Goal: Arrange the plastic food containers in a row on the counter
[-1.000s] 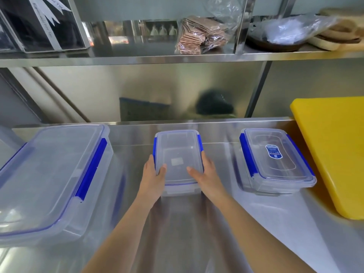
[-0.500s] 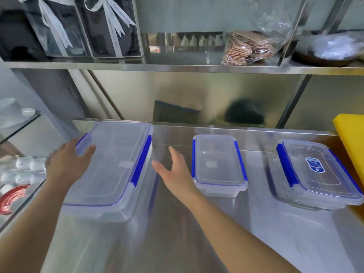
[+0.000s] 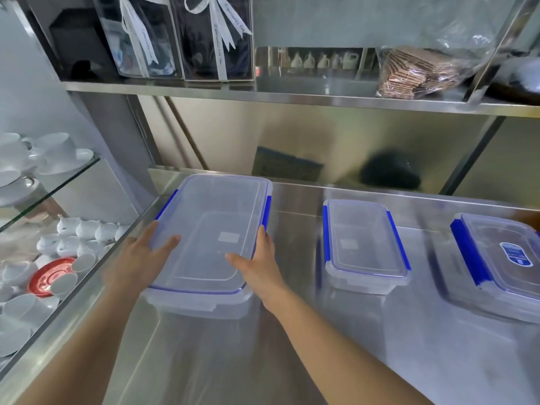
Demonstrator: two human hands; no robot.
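Three clear plastic containers with blue side clips stand on the steel counter (image 3: 292, 361). The large container (image 3: 213, 232) is at the left, and both my hands grip its near corners. My left hand (image 3: 140, 258) clasps the left edge with the thumb on the lid. My right hand (image 3: 260, 267) clasps the right edge, thumb on the lid too. To its right sits the small container (image 3: 365, 244), apart from my hands. A medium container (image 3: 502, 264) with a blue label on its lid is at the far right, partly cut off by the frame.
A steel shelf (image 3: 292, 97) overhangs the back of the counter, carrying dark gift boxes with white ribbons (image 3: 181, 36) and a bag of brown packets (image 3: 423, 71). Left of the counter edge, glass shelves (image 3: 58, 182) hold white cups, saucers and a red saucer (image 3: 49, 276).
Both hands left the small container, moved left and closed on the large container's near corners. My view swung left, so the yellow board dropped out of frame.
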